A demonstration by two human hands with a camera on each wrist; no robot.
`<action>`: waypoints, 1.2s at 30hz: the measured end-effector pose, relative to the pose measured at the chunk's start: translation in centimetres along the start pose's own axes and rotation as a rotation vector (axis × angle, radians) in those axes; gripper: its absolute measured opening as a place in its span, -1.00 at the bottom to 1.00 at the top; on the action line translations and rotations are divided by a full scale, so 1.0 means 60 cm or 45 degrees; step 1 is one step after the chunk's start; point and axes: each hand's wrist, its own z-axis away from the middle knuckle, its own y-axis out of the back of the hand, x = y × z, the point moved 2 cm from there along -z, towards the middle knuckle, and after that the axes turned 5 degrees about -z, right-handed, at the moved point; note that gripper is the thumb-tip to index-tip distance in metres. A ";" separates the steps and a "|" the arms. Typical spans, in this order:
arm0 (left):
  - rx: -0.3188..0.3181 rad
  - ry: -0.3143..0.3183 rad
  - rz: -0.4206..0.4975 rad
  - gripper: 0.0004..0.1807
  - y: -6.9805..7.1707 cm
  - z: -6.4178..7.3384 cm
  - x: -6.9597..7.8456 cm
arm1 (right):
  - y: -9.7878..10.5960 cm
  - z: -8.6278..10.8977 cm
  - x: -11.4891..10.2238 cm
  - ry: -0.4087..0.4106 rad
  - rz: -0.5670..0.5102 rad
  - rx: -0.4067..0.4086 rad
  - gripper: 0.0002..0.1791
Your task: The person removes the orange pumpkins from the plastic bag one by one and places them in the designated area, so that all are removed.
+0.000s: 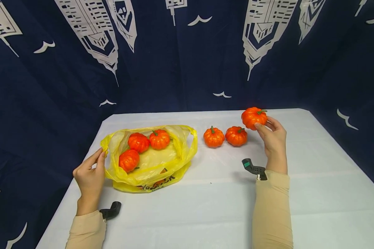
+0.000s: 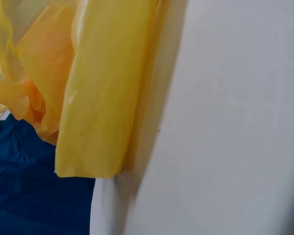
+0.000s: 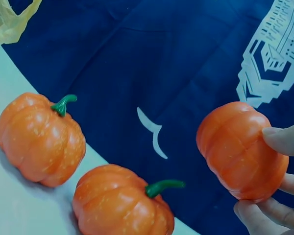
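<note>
A small orange pumpkin [image 1: 253, 117] with a green stem is gripped between the thumb and fingers of my right hand [image 1: 275, 138], raised over the far right of the table. The right wrist view shows the same pumpkin [image 3: 240, 152] from another side. To its left, two more pumpkins [image 1: 214, 137] [image 1: 236, 136] sit on the table. My left hand [image 1: 91, 174] pinches the left rim of a yellow plastic bag [image 1: 156, 162], which lies with its mouth open. Inside it are three pumpkins [image 1: 129, 160]. In the left wrist view the bag's side [image 2: 103, 98] shows, but no fingers.
The table [image 1: 212, 214] wears a white cover. Behind it hangs a dark blue cloth [image 1: 180, 69] printed with white buildings and birds. A black wrist device [image 1: 254, 168] sits at my right sleeve, and another [image 1: 112, 209] at my left.
</note>
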 end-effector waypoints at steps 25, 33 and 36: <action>-0.006 0.002 -0.016 -0.82 0.001 -0.001 0.001 | 0.006 0.061 -0.018 -0.210 0.240 0.372 -0.26; -0.011 0.004 -0.005 -0.82 0.001 0.000 0.002 | 0.014 0.059 -0.004 -0.235 0.314 0.369 -0.27; -0.016 0.007 -0.010 -0.82 0.002 0.000 0.003 | 0.016 0.060 0.000 -0.241 0.352 0.369 -0.27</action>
